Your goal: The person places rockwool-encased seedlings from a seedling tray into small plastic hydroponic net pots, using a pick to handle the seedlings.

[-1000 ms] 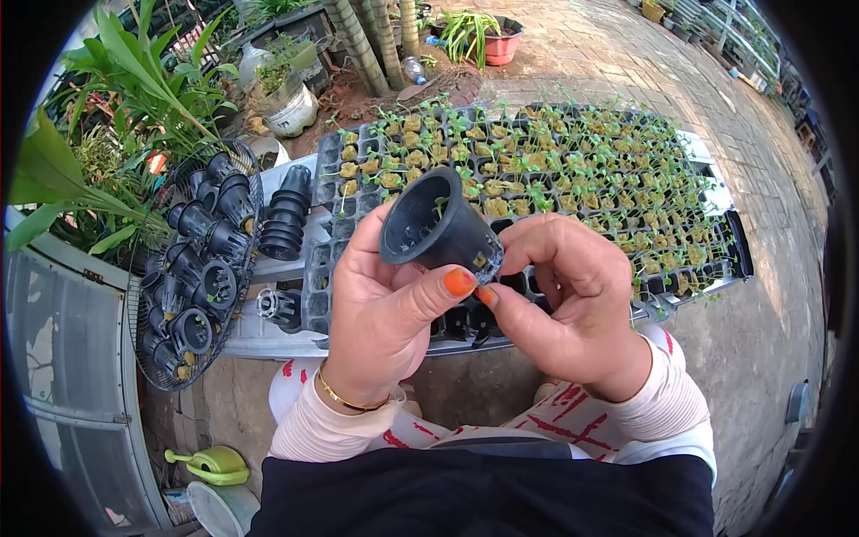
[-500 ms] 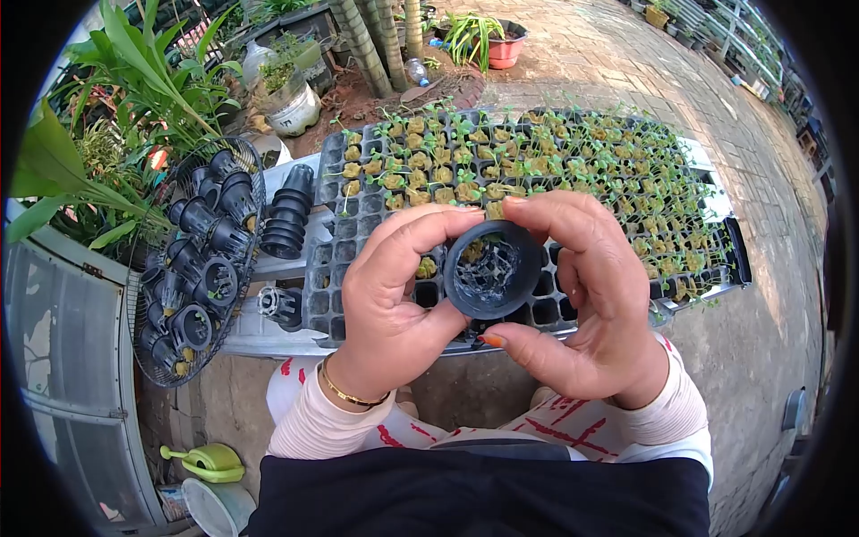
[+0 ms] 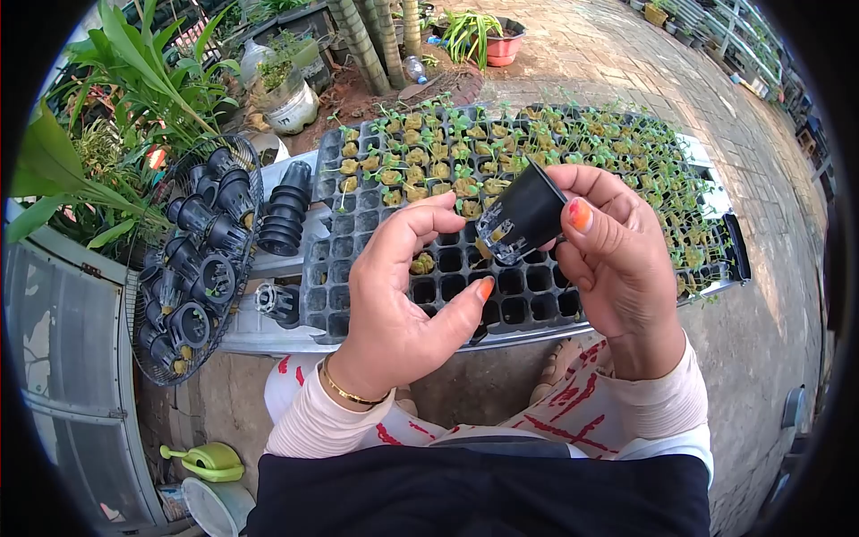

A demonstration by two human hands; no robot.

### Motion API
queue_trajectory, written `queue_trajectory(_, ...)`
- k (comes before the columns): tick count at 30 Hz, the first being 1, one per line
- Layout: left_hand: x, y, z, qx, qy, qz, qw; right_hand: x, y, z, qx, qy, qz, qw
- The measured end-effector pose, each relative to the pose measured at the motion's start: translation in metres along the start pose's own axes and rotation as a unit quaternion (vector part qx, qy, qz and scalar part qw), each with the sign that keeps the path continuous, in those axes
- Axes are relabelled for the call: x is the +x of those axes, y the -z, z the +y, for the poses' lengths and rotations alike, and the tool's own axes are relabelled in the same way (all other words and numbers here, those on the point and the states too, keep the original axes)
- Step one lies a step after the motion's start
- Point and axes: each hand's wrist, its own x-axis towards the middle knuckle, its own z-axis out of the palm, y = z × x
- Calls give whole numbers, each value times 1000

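Above the black plastic cell tray [image 3: 344, 248], a gap parts the left hand [image 3: 395, 300] from the tilted, slotted black cup [image 3: 530, 213]. Thin green seedlings [image 3: 557, 143] obstruct low passage across its far side; stacked black plastic cups [image 3: 285, 215] and a black wire basket [image 3: 259, 190] block the left.

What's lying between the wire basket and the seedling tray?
Head view: a stack of black net pots and, nearer the person, a single net pot on its side, between the wire basket and the seedling tray.
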Motion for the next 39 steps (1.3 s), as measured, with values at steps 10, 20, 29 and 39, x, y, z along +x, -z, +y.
queue_trajectory(10,1,-2,0,16,-23,8,1000,2,-1,5,11,-38,8,999)
queue_trajectory(20,-1,-3,2,-120,62,10,991,2,-2,4,24,-49,0,999)
queue_trajectory(29,1,-5,5,-33,24,34,999,0,-3,3,20,-56,-10,998)
queue_trajectory(39,2,6,11,65,-48,21,996,-3,-8,4,-3,-33,5,999)
